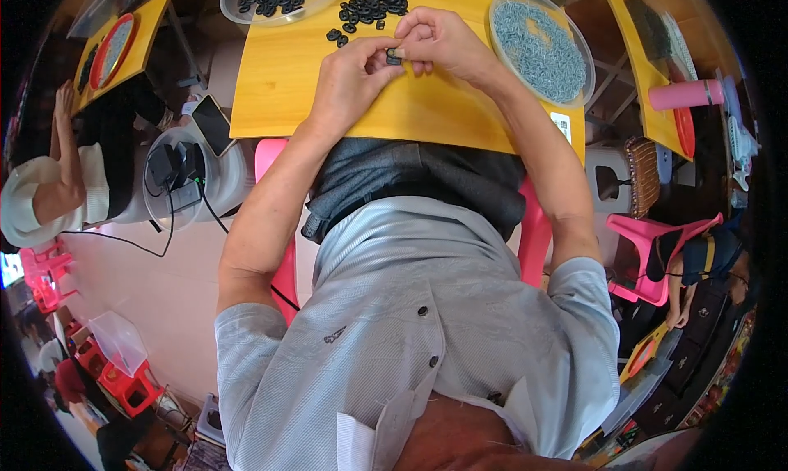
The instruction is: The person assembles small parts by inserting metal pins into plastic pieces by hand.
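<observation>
Over the yellow table [287, 93], my two hands meet at a small black plastic part [393, 59]. My left hand [349, 81] is closed, pinching the part between thumb and fingers. Against the part's upper side press the fingertips of my right hand [447, 48], also closed; whatever they pinch is too small to make out. Beyond my hands lies a loose pile of similar black parts [373, 7]. A clear round tub [233, 11] at the far left holds many more. To the right, a clear round tub [588, 84] contains small silvery metal pieces, perhaps screws or pins.
Left of the table, a phone [213, 125] and black power adapters [176, 166] with cables rest on stools. A pink stool [648, 249] stands at right, near another yellow table with a pink bottle [688, 94]. Other people sit at both sides.
</observation>
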A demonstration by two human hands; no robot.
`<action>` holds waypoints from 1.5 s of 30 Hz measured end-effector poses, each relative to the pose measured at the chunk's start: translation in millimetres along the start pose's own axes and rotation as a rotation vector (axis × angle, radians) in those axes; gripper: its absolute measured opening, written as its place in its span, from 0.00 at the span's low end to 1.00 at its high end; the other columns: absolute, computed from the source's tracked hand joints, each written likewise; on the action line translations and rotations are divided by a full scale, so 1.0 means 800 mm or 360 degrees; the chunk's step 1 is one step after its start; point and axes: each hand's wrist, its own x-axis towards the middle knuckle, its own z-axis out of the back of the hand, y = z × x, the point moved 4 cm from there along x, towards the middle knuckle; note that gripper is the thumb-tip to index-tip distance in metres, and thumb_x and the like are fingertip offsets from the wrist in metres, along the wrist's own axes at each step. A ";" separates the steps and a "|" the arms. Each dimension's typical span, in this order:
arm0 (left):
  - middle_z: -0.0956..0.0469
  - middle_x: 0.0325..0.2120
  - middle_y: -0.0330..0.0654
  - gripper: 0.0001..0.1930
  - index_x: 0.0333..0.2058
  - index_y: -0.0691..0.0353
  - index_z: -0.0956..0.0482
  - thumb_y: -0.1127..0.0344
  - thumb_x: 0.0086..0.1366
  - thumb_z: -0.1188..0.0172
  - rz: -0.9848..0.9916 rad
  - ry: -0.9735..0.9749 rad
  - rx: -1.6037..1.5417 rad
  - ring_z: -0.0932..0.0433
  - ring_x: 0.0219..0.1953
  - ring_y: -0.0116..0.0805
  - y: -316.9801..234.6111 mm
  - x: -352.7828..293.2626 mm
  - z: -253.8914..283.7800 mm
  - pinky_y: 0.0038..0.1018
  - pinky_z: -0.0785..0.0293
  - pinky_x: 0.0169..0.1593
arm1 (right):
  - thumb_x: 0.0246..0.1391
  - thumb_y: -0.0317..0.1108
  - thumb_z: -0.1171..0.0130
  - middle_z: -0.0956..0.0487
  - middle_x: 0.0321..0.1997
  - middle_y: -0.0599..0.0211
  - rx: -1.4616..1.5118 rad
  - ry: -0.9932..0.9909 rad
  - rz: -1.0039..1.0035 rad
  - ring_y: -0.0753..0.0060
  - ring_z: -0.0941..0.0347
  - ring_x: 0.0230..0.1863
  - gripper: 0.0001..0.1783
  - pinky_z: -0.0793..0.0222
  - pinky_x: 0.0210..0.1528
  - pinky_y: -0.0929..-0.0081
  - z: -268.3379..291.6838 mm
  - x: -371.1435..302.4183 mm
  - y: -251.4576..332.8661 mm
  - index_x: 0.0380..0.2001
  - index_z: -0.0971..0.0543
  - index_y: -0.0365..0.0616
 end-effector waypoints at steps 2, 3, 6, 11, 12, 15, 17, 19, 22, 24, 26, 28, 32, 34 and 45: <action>0.21 0.27 0.37 0.18 0.45 0.64 0.17 0.71 0.55 0.28 -0.0037 0.0018 0.0093 0.23 0.28 0.23 -0.003 0.000 -0.001 0.22 0.24 0.36 | 0.55 0.27 0.37 0.22 0.24 0.74 0.0012 0.0010 -0.0007 0.83 0.25 0.24 0.10 0.34 0.25 0.84 -0.001 -0.001 -0.001 0.40 0.24 0.41; 0.22 0.26 0.38 0.18 0.44 0.64 0.17 0.70 0.55 0.27 -0.0088 -0.0003 0.0108 0.24 0.28 0.25 -0.004 0.000 -0.001 0.23 0.24 0.35 | 0.55 0.27 0.36 0.22 0.24 0.74 0.0023 0.0021 -0.0013 0.83 0.25 0.24 0.10 0.34 0.25 0.84 -0.002 -0.001 -0.002 0.40 0.24 0.40; 0.23 0.26 0.40 0.17 0.43 0.64 0.17 0.69 0.53 0.26 -0.0168 -0.0030 0.0169 0.23 0.27 0.29 -0.005 0.001 -0.001 0.26 0.25 0.34 | 0.55 0.27 0.36 0.22 0.24 0.74 0.0009 0.0013 -0.0015 0.83 0.26 0.24 0.10 0.34 0.25 0.84 -0.004 -0.001 -0.001 0.40 0.25 0.40; 0.23 0.25 0.43 0.17 0.40 0.63 0.19 0.70 0.51 0.27 -0.0236 -0.0062 0.0216 0.23 0.27 0.37 -0.004 0.001 0.000 0.30 0.24 0.33 | 0.55 0.27 0.37 0.22 0.24 0.74 -0.0018 0.0027 -0.0022 0.83 0.25 0.24 0.09 0.34 0.26 0.84 -0.006 0.001 -0.002 0.39 0.25 0.41; 0.22 0.25 0.44 0.16 0.39 0.64 0.19 0.69 0.52 0.27 -0.0216 -0.0061 0.0228 0.22 0.27 0.37 -0.004 0.001 0.000 0.30 0.24 0.33 | 0.55 0.26 0.37 0.22 0.24 0.74 -0.0010 0.0032 -0.0023 0.83 0.25 0.24 0.09 0.34 0.26 0.84 -0.006 0.001 -0.002 0.39 0.25 0.41; 0.22 0.25 0.45 0.14 0.36 0.64 0.18 0.69 0.52 0.27 -0.0172 -0.0054 0.0256 0.21 0.27 0.38 -0.002 0.002 0.001 0.31 0.24 0.33 | 0.52 0.25 0.39 0.22 0.23 0.70 0.0018 0.0035 -0.0035 0.80 0.25 0.23 0.10 0.33 0.24 0.82 -0.008 0.003 0.000 0.39 0.26 0.36; 0.21 0.25 0.46 0.13 0.35 0.64 0.18 0.68 0.52 0.27 -0.0150 -0.0055 0.0280 0.21 0.27 0.39 -0.001 0.000 0.002 0.31 0.24 0.33 | 0.52 0.24 0.40 0.22 0.23 0.69 0.0028 0.0049 -0.0034 0.80 0.25 0.23 0.10 0.33 0.24 0.82 -0.010 0.003 0.002 0.38 0.27 0.37; 0.21 0.26 0.47 0.11 0.33 0.64 0.18 0.68 0.53 0.27 -0.0202 -0.0082 0.0280 0.21 0.28 0.43 -0.006 0.001 0.006 0.33 0.24 0.33 | 0.52 0.24 0.40 0.22 0.24 0.69 0.0030 0.0067 -0.0001 0.80 0.25 0.23 0.10 0.33 0.24 0.82 -0.010 0.006 0.004 0.38 0.27 0.37; 0.22 0.23 0.48 0.12 0.32 0.65 0.17 0.63 0.54 0.26 -0.0348 -0.0092 0.0299 0.22 0.24 0.42 -0.010 -0.004 0.003 0.32 0.26 0.30 | 0.52 0.23 0.40 0.23 0.24 0.69 0.0115 0.0079 -0.0106 0.80 0.26 0.22 0.10 0.33 0.23 0.82 -0.011 0.000 -0.004 0.37 0.27 0.38; 0.22 0.23 0.47 0.12 0.31 0.65 0.18 0.64 0.54 0.26 -0.0337 -0.0102 0.0301 0.21 0.24 0.40 -0.008 -0.006 0.001 0.31 0.25 0.30 | 0.52 0.23 0.40 0.23 0.23 0.70 0.0103 0.0067 -0.0086 0.80 0.26 0.22 0.10 0.33 0.23 0.82 -0.013 -0.004 -0.001 0.38 0.28 0.38; 0.23 0.22 0.45 0.13 0.34 0.65 0.19 0.65 0.53 0.26 -0.0293 -0.0089 0.0273 0.22 0.23 0.37 -0.006 -0.005 0.000 0.30 0.25 0.30 | 0.52 0.23 0.40 0.24 0.23 0.70 0.0090 0.0055 -0.0071 0.80 0.26 0.22 0.10 0.33 0.23 0.82 -0.014 -0.003 -0.004 0.38 0.28 0.39; 0.23 0.23 0.46 0.13 0.35 0.65 0.19 0.68 0.52 0.27 -0.0195 -0.0064 0.0237 0.22 0.25 0.39 -0.008 -0.004 -0.002 0.32 0.25 0.32 | 0.54 0.25 0.38 0.24 0.24 0.74 0.0077 0.0037 -0.0135 0.83 0.26 0.22 0.09 0.34 0.24 0.84 -0.014 -0.003 -0.007 0.37 0.26 0.41; 0.24 0.21 0.45 0.14 0.35 0.63 0.20 0.63 0.53 0.28 0.0022 0.0052 0.0254 0.22 0.25 0.45 -0.012 -0.001 0.006 0.36 0.25 0.32 | 0.54 0.24 0.39 0.23 0.24 0.73 -0.0240 0.0005 -0.0249 0.83 0.26 0.21 0.07 0.34 0.24 0.83 0.009 -0.003 0.011 0.36 0.25 0.39; 0.23 0.20 0.45 0.14 0.32 0.62 0.20 0.60 0.54 0.29 0.0080 0.0131 0.0355 0.22 0.25 0.46 -0.012 -0.004 0.004 0.37 0.25 0.31 | 0.55 0.25 0.40 0.21 0.26 0.71 -0.0705 0.0067 -0.0359 0.81 0.25 0.22 0.03 0.32 0.24 0.82 0.025 0.007 0.022 0.32 0.23 0.38; 0.20 0.22 0.50 0.14 0.24 0.62 0.20 0.57 0.58 0.33 -0.0386 0.0361 0.0524 0.20 0.28 0.51 -0.017 -0.011 -0.010 0.43 0.25 0.33 | 0.53 0.29 0.38 0.18 0.25 0.64 -0.1128 -0.0336 0.0255 0.77 0.22 0.28 0.09 0.27 0.34 0.76 0.028 0.085 0.057 0.35 0.17 0.36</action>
